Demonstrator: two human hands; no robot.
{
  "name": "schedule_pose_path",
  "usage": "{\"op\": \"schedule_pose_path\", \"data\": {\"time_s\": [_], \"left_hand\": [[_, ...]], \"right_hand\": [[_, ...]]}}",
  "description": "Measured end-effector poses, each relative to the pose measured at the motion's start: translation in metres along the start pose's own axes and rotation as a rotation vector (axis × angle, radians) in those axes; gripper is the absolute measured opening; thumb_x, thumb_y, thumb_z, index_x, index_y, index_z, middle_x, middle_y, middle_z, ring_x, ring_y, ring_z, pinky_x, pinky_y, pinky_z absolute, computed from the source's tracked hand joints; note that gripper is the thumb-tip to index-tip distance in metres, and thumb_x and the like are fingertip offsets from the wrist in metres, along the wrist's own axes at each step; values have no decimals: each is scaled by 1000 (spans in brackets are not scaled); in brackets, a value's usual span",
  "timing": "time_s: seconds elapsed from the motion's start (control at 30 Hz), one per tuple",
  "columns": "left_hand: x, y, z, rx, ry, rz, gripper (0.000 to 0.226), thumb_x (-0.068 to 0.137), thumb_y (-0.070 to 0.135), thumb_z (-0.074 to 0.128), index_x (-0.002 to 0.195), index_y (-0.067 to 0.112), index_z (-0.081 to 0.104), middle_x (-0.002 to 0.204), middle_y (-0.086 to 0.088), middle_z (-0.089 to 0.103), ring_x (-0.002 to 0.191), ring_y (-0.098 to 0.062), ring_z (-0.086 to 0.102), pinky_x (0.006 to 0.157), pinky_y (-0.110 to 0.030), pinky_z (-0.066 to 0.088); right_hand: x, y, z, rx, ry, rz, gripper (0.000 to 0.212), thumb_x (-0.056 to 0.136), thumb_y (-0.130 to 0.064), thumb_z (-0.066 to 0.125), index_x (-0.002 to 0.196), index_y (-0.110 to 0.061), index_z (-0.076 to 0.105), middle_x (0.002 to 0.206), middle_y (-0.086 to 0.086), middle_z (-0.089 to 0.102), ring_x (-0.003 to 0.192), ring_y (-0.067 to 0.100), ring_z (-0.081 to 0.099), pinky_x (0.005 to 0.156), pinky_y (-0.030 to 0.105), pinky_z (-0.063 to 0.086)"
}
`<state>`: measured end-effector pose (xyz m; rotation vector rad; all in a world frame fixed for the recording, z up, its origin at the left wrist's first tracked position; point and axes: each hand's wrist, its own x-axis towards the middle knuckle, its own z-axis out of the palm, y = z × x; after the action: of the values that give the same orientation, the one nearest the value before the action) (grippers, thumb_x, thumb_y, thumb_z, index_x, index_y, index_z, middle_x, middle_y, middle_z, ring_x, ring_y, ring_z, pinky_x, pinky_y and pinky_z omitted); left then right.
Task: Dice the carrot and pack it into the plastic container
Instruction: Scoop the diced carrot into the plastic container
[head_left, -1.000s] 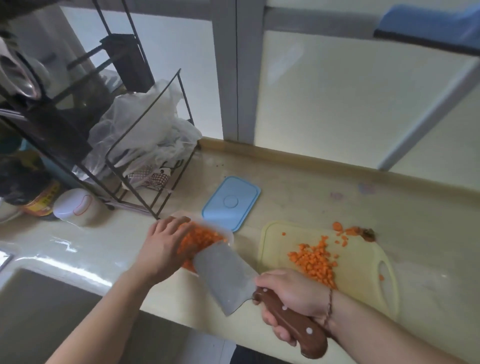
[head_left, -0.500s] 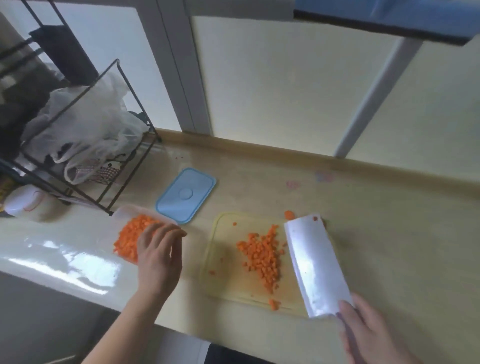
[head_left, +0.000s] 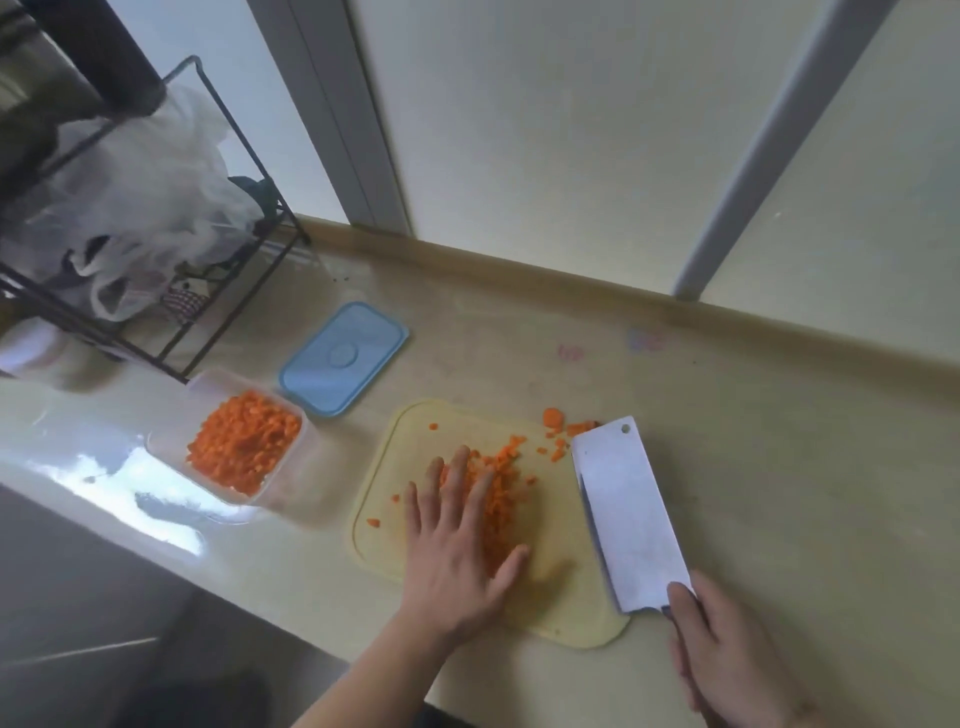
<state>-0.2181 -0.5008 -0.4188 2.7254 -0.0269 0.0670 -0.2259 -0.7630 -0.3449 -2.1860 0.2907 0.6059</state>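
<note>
- On the pale yellow plastic cutting board (head_left: 566, 587), which lies at the worktop's (head_left: 779, 467) front edge, the left hand (head_left: 462, 540) now lies flat with its fingers straight and spread over the heap of small orange carrot dice (head_left: 501, 488); half a second ago it was over at the container, so it has crossed to the board for another load; its grip has closed round nothing, it only presses on the dice.
- The clear rectangular plastic container (head_left: 171, 441) stands to the left of the board, also near the worktop's front edge, and is already well filled with diced carrot (head_left: 244, 447); no hand touches it now.
- The right hand (head_left: 727, 660) holds the broad steel cleaver (head_left: 628, 514) by its handle, fingers curled round it; the handle itself is hidden under the hand; the blade has come down from its raised position to lie low along the board's right side, its flat face up, just beside the heap.
- A few stray dice and a larger carrot end (head_left: 553, 418) sit at the board's far right corner; the light blue rectangular lid (head_left: 343, 358) lies apart, behind the container toward the worktop's back edge.
- Judgement: the cutting looks finished and the packing is well along; the likely step is sweeping the heap onto the blade and carrying it over; the strays and the lid remain.
</note>
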Motion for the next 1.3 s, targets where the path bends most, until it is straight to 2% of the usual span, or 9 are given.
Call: {"op": "schedule_pose_path", "data": {"time_s": [0.13, 0.3, 0.5, 0.57, 0.7, 0.93, 1.1, 1.2, 1.3], "left_hand": [[-6, 10, 18, 179, -71, 94, 96, 83, 86, 37, 160, 30, 28, 171, -4, 10, 157, -36, 5, 121, -61, 1], [3, 8, 23, 212, -46, 53, 88, 90, 82, 31, 159, 28, 31, 170, -4, 15, 156, -35, 10, 121, -60, 2], [30, 4, 21, 93, -58, -227, 90, 90, 79, 23, 162, 25, 19, 169, 5, -6, 155, -18, -16, 123, -46, -12], [31, 5, 21, 55, -52, -213, 93, 90, 81, 18, 163, 24, 15, 168, 7, -9, 154, -14, -21, 124, -40, -14], [34, 15, 19, -60, -23, -210, 93, 90, 79, 20, 163, 22, 11, 168, 8, -8, 154, -8, -19, 125, -31, -9], [43, 31, 20, -134, 20, -247, 94, 92, 78, 16, 162, 17, 12, 165, 10, -9, 153, -5, -18, 123, -24, -12], [45, 36, 27, -163, 91, -241, 78, 99, 59, 29, 161, 13, 22, 168, 4, 7, 156, -9, -10, 125, -24, -8], [47, 40, 30, -203, 124, -217, 70, 102, 51, 31, 160, 12, 25, 169, 0, 16, 156, -9, -7, 126, -25, -4], [50, 46, 29, -186, 141, -166, 61, 106, 40, 30, 157, 6, 33, 166, -8, 26, 156, -15, 3, 126, -25, -3]], "right_hand": [[15, 6, 2, 30, -21, -36, 33, 100, -21, 38, 73, -2, 40, 42, 7, 48, 30, 19, 46, 40, 28, 38], [32, 6, 4, 27, -59, -62, 34, 100, -23, 37, 74, -2, 40, 44, 12, 49, 31, 22, 48, 41, 27, 38], [46, -6, 16, -76, -122, -135, 35, 100, -25, 36, 72, -5, 40, 46, 18, 51, 31, 23, 52, 43, 33, 41], [50, -9, 23, -107, -131, -159, 34, 100, -26, 37, 72, -5, 38, 48, 22, 49, 31, 25, 52, 42, 36, 41], [53, -12, 35, -180, -188, -173, 34, 99, -34, 35, 74, -10, 35, 48, 8, 41, 31, 24, 54, 39, 29, 38], [53, -18, 54, -323, -260, -247, 35, 99, -35, 27, 72, -17, 36, 54, 10, 52, 39, 15, 57, 56, 40, 50], [50, -19, 58, -216, -235, -374, 35, 101, -29, 34, 68, -17, 33, 51, 4, 44, 45, 12, 49, 50, 23, 35], [50, -21, 50, -77, -329, -334, 35, 103, -18, 34, 69, -7, 36, 43, 12, 50, 37, 23, 52, 51, 23, 42], [51, -20, 42, 25, -380, -253, 34, 103, -20, 33, 73, -6, 36, 44, 14, 54, 33, 27, 52, 38, 28, 38]]}}
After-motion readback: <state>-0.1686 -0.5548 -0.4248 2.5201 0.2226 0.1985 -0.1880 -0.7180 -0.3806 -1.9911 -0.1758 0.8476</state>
